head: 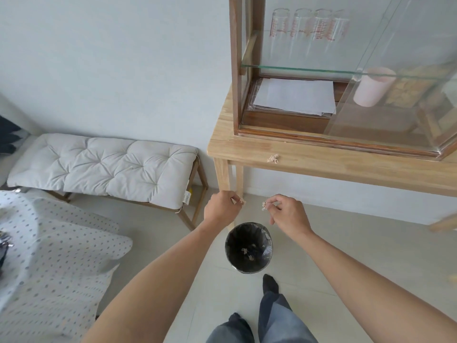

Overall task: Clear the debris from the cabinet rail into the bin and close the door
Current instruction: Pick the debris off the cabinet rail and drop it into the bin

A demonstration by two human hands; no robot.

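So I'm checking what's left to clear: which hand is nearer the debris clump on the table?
Right. The right hand is below and slightly right of the debris clump; the left hand is farther, lower left.

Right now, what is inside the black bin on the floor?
The bin has a dark liner and a few pale debris scraps at the bottom. Anything beneath the liner's folds is hidden.

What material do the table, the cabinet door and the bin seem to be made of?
The table: pale wood with visible grain, looks unpainted. The cabinet door: clear glass, since the cup behind shows through and it reflects. The bin: material unclear; a shiny, wrinkled black liner, probably thin plastic, covers it.
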